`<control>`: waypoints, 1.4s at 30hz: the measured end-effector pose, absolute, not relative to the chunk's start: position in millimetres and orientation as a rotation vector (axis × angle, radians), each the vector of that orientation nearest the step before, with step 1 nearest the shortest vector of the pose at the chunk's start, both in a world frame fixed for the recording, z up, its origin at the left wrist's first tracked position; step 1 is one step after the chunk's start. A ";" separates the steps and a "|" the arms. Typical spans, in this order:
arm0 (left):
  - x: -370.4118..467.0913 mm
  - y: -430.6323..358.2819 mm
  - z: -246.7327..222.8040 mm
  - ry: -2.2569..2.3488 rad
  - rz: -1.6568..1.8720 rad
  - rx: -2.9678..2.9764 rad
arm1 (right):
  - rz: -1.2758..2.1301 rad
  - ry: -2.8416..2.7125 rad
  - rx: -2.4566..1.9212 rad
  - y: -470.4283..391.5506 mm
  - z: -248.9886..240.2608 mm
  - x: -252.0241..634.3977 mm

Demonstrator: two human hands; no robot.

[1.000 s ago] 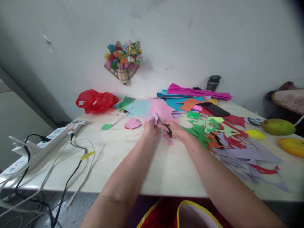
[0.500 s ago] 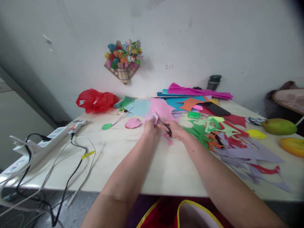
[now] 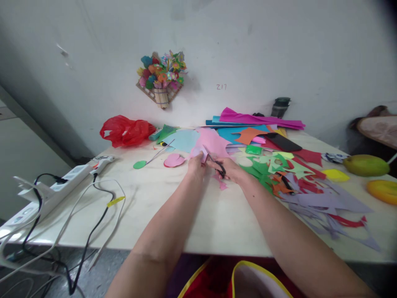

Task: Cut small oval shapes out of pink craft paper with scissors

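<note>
My left hand (image 3: 196, 164) pinches a small piece of pale lilac paper (image 3: 202, 153) above the middle of the table. The dark-handled scissors (image 3: 220, 167) are in my right hand (image 3: 231, 169), its fingers wrapped round the handles. Their blades point up and left, right beside the paper's edge; how far apart the blades are is too small to tell. A large pink sheet (image 3: 214, 141) lies just beyond both hands, overlapping a light blue sheet (image 3: 182, 140). Pink paper circles (image 3: 174, 159) rest left of my left hand. A pink scrap (image 3: 222, 184) is below my right hand.
Green, red and lilac scraps (image 3: 322, 200) cover the right side, near a green mango (image 3: 366, 164) and a black phone (image 3: 283, 142). A red plastic bag (image 3: 127, 130) sits at the back left. The power strip (image 3: 58, 194) and its cables run along the left edge.
Almost nothing differs. The view has shifted very slightly, and both hands keep the same hold on the paper and the scissors.
</note>
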State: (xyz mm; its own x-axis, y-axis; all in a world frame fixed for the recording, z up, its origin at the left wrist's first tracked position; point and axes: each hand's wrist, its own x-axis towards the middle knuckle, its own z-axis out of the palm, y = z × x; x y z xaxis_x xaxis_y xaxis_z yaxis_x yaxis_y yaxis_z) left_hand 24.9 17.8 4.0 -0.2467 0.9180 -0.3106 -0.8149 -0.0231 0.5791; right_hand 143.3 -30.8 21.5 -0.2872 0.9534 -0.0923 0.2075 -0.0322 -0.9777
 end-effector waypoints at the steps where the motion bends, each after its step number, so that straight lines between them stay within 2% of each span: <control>1: 25.1 17.6 4.4 0.801 1.636 0.175 | 1.376 -1.557 -1.247 -30.0 20.4 143.8; 42: 28.1 10.7 11.7 0.961 1.639 0.248 | 1.330 -1.480 -1.276 -22.6 13.0 139.1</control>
